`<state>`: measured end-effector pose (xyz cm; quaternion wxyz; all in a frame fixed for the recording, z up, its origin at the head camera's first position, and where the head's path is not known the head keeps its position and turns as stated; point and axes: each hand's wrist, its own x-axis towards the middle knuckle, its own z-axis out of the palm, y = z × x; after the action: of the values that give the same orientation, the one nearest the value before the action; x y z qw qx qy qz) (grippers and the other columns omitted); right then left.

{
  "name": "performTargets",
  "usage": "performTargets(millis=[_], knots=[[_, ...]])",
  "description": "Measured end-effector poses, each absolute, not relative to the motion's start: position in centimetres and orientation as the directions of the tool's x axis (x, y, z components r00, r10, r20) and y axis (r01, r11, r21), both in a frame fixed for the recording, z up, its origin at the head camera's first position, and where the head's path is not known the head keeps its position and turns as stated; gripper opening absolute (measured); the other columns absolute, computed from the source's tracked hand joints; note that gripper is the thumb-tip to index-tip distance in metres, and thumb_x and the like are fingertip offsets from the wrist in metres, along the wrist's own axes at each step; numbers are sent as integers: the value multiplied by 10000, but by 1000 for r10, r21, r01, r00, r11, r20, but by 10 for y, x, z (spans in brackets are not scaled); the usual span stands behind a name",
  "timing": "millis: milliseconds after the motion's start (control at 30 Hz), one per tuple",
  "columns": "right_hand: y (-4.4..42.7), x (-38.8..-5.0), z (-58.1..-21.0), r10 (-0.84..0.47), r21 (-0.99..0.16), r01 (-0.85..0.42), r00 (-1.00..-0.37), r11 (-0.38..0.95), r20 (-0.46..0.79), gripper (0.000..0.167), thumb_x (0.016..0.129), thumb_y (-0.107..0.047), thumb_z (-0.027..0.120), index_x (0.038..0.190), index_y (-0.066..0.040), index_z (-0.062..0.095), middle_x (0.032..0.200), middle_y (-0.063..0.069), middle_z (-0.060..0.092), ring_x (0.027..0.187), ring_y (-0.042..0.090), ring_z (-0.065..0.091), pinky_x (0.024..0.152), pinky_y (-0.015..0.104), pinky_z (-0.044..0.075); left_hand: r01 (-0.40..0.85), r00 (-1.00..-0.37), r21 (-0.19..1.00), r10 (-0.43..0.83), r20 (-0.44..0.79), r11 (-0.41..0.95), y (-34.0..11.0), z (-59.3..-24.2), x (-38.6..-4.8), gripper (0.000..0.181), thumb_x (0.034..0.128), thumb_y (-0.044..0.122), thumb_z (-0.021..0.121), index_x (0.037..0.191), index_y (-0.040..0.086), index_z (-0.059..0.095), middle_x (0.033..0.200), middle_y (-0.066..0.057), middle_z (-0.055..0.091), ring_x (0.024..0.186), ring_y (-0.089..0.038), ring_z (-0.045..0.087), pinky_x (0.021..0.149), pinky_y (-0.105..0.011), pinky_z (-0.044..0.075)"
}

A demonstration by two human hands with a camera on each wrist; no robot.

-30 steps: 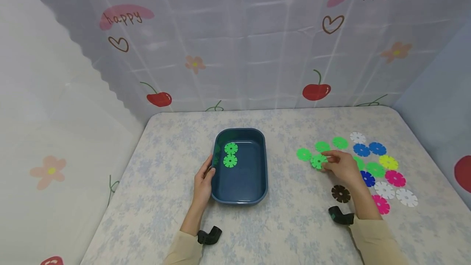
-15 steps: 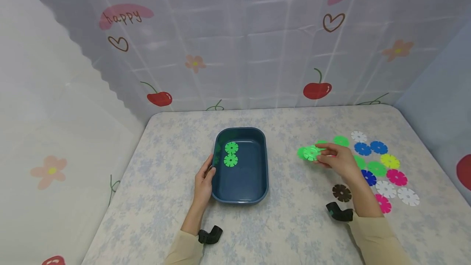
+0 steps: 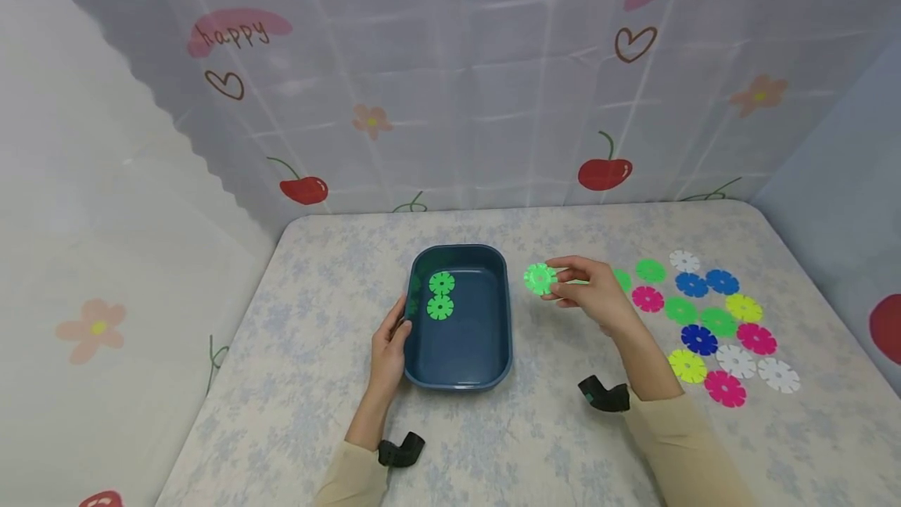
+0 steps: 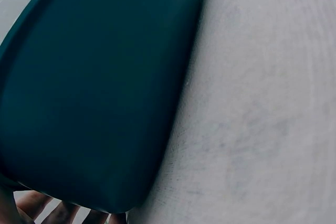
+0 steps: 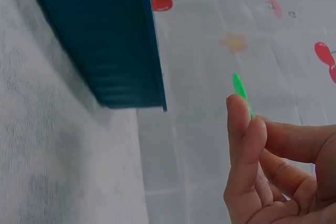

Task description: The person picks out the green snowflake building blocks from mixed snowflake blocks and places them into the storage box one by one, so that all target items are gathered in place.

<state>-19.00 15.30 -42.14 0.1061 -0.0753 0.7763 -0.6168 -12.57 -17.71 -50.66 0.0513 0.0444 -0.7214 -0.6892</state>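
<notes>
Green disc: we have it pinched between the thumb and fingers of our right hand, raised over the table, just right of the tray.
Tray: we hold its left wall with our left hand, thumb at the rim.
Paired discs: green, inside the tray, near its left wall.
Loose discs: several colours, well right of the tray.
</notes>
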Motion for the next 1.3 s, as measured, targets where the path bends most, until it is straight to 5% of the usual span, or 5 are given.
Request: performTargets(millis=[567,867,1000,1200,1300], knots=[[60,-196,-421,-441,-980,-11,-894,199,-80,404,925,23,596,1327,28,561,912,146,574,885,313,733,741,403,581,-3,-989,999,-148,5,53,-178,-507,-127,473,1040,118,438,1509,155,397,1585,-58,330,1428,-282,360,992,-100,347],[27,-195,-440,-485,-970,8,-865,244,-129,382,903,50,606,1283,27,588,860,127,613,820,276,739,740,452,580,-2,-989,998,-147,6,56,-175,-509,-128,472,1038,109,437,1507,140,399,1580,-67,338,1422,-296,367,1149,-490,280],[21,-194,-447,-495,-960,15,-855,280,-158,366,896,68,600,1259,14,609,849,146,625,827,318,733,712,423,580,-2,-989,998,-150,7,57,-175,-508,-128,472,1036,99,435,1506,138,401,1577,-66,344,1418,-296,372,1144,-455,299],[10,-195,-457,-484,-949,34,-854,314,-190,364,875,94,602,1229,13,623,826,148,634,814,341,729,680,402,577,-5,-988,998,-156,5,61,-176,-508,-128,472,1034,95,438,1503,138,407,1572,-60,354,1412,-290,379,1041,-178,359],[7,-195,-462,-469,-942,46,-859,332,-207,350,870,97,606,1210,19,626,793,139,637,776,322,731,655,386,573,-5,-988,998,-155,5,64,-176,-508,-128,473,1034,94,437,1504,135,403,1574,-63,351,1418,-288,371,1065,-207,357]])
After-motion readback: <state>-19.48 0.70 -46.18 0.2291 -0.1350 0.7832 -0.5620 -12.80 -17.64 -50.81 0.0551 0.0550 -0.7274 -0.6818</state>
